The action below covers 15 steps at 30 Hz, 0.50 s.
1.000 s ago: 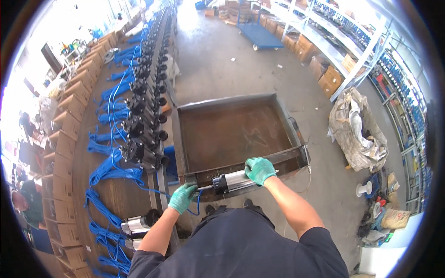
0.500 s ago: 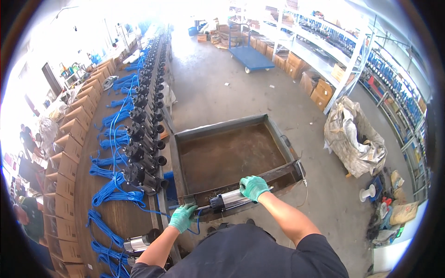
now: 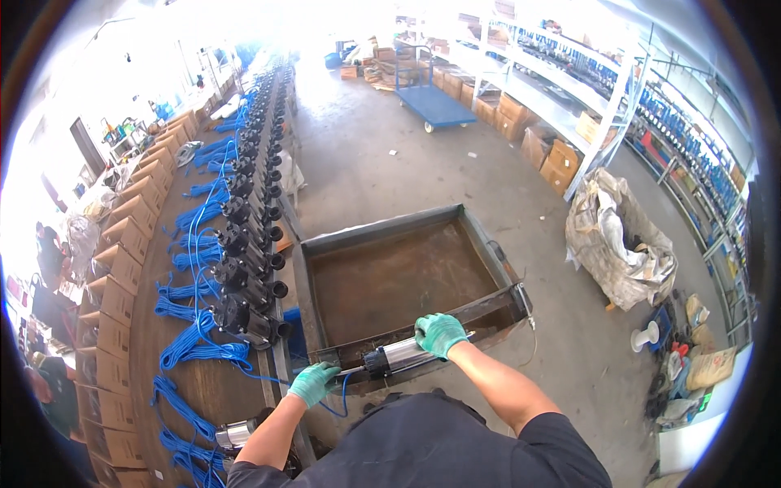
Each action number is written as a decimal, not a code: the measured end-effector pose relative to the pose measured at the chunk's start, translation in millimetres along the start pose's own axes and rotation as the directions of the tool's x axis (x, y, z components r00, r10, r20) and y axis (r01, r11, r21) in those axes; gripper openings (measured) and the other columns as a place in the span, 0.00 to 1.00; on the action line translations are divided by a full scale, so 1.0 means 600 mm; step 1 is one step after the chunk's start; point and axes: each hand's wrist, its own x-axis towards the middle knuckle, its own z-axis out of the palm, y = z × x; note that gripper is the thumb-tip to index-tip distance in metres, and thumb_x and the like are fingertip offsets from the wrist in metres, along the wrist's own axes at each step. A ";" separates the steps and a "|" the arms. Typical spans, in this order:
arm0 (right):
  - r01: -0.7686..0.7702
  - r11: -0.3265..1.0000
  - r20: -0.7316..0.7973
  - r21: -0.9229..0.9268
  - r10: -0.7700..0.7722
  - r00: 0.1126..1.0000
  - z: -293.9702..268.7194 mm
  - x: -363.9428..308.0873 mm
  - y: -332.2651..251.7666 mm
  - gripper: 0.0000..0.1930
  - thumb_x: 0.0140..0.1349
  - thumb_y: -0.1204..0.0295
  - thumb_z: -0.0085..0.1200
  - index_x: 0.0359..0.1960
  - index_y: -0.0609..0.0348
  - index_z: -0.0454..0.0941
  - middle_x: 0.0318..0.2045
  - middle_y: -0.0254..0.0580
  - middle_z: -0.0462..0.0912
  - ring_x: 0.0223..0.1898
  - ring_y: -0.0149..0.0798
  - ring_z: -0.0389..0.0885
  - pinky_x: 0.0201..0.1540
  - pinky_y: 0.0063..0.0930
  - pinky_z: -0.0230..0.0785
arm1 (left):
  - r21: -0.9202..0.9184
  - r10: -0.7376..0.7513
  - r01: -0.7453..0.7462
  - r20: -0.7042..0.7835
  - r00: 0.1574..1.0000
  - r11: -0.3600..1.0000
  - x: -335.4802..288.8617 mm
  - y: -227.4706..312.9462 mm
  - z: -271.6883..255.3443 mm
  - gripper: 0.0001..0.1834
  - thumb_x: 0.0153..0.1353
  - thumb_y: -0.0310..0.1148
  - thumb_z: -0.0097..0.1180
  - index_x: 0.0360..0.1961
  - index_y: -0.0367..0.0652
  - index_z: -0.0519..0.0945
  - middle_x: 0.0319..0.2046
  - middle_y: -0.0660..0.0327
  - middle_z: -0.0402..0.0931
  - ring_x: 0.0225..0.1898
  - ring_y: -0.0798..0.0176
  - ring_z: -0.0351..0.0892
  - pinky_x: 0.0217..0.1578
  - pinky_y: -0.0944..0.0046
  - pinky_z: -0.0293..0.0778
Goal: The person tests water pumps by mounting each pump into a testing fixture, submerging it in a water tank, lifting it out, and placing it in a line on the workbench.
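A silver cylindrical motor (image 3: 403,355) with a black end lies across the near edge of the water tank (image 3: 468,313). My right hand (image 3: 442,335), in a green glove, is closed over its right part. At the black end, a thin metal rod (image 3: 351,372) runs toward my left hand (image 3: 313,383), also gloved in green, whose fingers are closed round it. A blue cable (image 3: 345,398) loops below the rod, close to that hand. The palm sides of both hands are hidden.
Left of the tank, a long bench carries a row of black pumps (image 3: 248,317) and coiled blue cables (image 3: 199,346). Open cardboard boxes (image 3: 114,297) line its far side. A blue trolley (image 3: 435,106), a large woven sack (image 3: 618,236) and white shelving (image 3: 598,154) stand beyond and right.
The view has shifted slightly. My right hand has moved a little left along the motor; my left hand keeps its place by the rod. The water surface looks calmer.
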 end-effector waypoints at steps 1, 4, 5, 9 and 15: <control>0.009 1.000 -0.001 0.000 -0.009 1.000 0.000 0.002 -0.005 0.12 0.66 0.60 0.51 0.41 0.47 0.84 0.46 0.41 0.88 0.51 0.47 0.84 0.57 0.44 0.75 | -0.282 -0.081 0.067 -0.039 0.996 0.957 -0.013 -0.026 0.041 0.22 0.67 0.40 0.65 0.57 0.39 0.82 0.45 0.57 0.83 0.46 0.54 0.84 0.51 0.56 0.80; -0.006 1.000 0.006 -0.009 0.007 1.000 0.001 0.001 0.003 0.11 0.66 0.60 0.51 0.41 0.47 0.84 0.45 0.41 0.88 0.51 0.47 0.84 0.57 0.44 0.75 | -0.724 -0.349 0.358 0.171 0.921 0.590 0.009 -0.008 0.026 0.19 0.72 0.41 0.61 0.54 0.37 0.83 0.36 0.62 0.83 0.38 0.61 0.83 0.46 0.60 0.81; -0.008 1.000 0.010 0.006 0.008 1.000 -0.002 -0.001 0.002 0.12 0.66 0.60 0.51 0.41 0.47 0.84 0.45 0.41 0.88 0.51 0.47 0.84 0.57 0.44 0.75 | -0.777 -0.455 0.572 0.423 0.784 0.262 0.020 0.009 0.005 0.18 0.74 0.42 0.59 0.53 0.37 0.84 0.33 0.64 0.82 0.35 0.64 0.82 0.43 0.62 0.82; -0.004 1.000 0.001 0.012 0.004 1.000 -0.003 -0.002 -0.003 0.11 0.66 0.60 0.52 0.40 0.47 0.84 0.44 0.40 0.88 0.51 0.47 0.84 0.57 0.44 0.75 | -0.786 -0.497 0.526 0.615 0.613 -0.324 0.036 0.024 0.008 0.18 0.75 0.40 0.57 0.53 0.36 0.83 0.41 0.61 0.83 0.39 0.65 0.82 0.46 0.63 0.81; -0.007 0.999 -0.009 0.036 0.007 1.000 0.005 -0.002 0.006 0.10 0.65 0.60 0.53 0.39 0.48 0.84 0.43 0.40 0.88 0.50 0.48 0.84 0.56 0.44 0.75 | -0.507 -0.268 0.093 -0.282 0.921 0.857 -0.008 0.043 0.010 0.17 0.68 0.38 0.65 0.52 0.39 0.84 0.53 0.53 0.81 0.53 0.52 0.82 0.52 0.60 0.78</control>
